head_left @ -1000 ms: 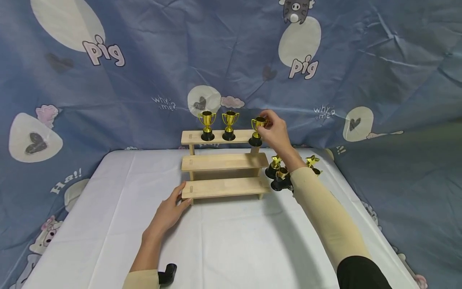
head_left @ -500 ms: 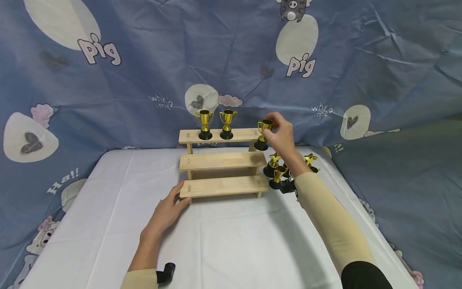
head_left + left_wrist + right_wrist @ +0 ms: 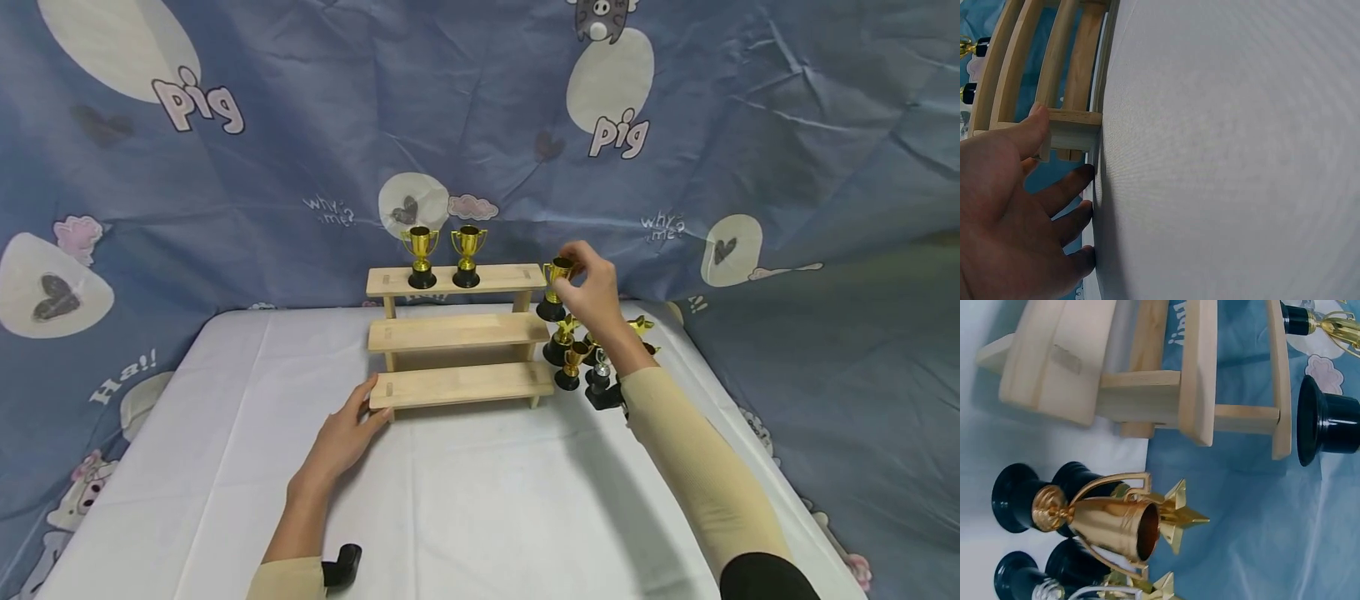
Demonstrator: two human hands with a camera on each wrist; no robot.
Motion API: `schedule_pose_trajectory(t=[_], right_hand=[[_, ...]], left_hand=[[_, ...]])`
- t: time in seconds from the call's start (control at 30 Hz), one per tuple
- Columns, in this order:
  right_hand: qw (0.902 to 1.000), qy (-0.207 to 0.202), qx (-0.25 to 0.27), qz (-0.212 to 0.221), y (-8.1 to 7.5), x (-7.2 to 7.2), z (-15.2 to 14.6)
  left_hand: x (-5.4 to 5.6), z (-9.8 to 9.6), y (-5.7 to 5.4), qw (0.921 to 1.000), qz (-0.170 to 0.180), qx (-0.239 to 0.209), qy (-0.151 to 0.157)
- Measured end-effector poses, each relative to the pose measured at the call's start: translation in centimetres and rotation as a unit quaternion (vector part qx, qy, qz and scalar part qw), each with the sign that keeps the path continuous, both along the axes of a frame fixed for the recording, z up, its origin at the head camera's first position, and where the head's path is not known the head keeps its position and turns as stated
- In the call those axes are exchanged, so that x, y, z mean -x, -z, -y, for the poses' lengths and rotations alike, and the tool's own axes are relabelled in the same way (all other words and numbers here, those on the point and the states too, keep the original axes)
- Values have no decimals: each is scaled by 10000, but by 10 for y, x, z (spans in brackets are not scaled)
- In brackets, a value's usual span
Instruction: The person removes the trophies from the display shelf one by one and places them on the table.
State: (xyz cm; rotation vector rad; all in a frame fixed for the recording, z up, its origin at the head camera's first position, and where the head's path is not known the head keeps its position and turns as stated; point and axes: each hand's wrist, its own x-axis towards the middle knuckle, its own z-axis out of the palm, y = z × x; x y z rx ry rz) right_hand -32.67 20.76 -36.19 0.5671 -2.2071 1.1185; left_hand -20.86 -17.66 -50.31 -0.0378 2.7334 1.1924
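A three-tier wooden display stand stands on the table, with two gold trophy cups, one at the left and another beside it, upright on its top tier. My left hand grips the left end of the bottom tier; in the left wrist view the thumb lies against the wood and the other fingers are spread. My right hand pinches a third gold trophy cup just off the top tier's right end. In the right wrist view only its black base shows.
Right of the stand several trophies cluster: a small bronze-gold cup, a silver one, and gold star-topped ones, partly behind my right forearm. A white cloth covers the table. A blue printed curtain hangs behind.
My right hand has carried the gold trophy cup right and slightly down, from over the top tier's right end to beyond it. The left hand keeps its place on the stand.
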Motion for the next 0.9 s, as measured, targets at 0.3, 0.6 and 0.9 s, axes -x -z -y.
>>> schedule_pose_trajectory(t=[0.3, 0.6, 0.9], right_hand=[[9990, -252, -335, 159, 7, -10, -16], [9974, -220, -428, 541, 11, -26, -29], [9966, -310, -635, 418, 20, -40, -41]], left_hand=[[3, -2, 0, 9999, 76, 61, -54], [3, -2, -1, 10000, 72, -12, -27], [1, -2, -1, 9999, 135, 16, -26]])
